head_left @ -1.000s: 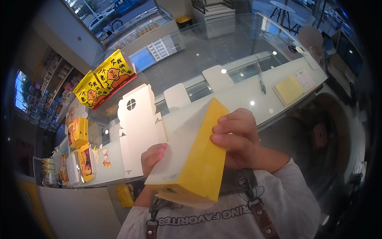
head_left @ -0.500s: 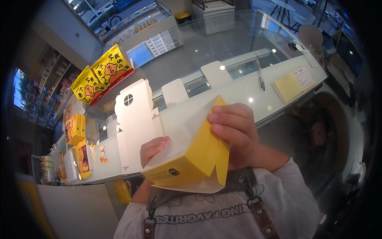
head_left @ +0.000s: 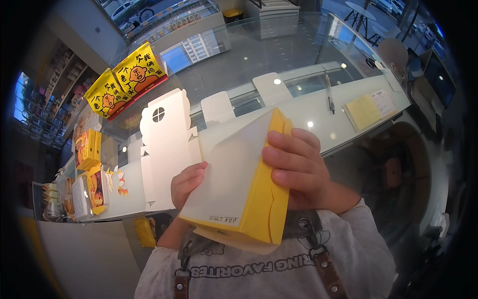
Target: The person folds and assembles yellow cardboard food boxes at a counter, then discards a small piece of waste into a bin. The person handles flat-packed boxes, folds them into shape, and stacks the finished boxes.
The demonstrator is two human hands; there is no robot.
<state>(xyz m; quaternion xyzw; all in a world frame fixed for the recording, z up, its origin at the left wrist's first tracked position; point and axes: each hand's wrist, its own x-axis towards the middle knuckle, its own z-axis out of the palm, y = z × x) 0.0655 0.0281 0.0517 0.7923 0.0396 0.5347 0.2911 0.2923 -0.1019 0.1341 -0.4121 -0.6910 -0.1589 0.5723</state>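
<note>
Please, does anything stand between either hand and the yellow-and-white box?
Nothing visible does. The right hand lies directly on the box, on its yellow side, and the left hand grips its left edge. The flat white carton lies on the counter beyond, not between.

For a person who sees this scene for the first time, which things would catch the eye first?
Probably the yellow and white box, at the centre, between the left hand and right hand. Next, perhaps, the two bright yellow packs with cartoon faces, at the upper left. The flat white cardboard with its round window lies on the counter, left of the box.
</note>
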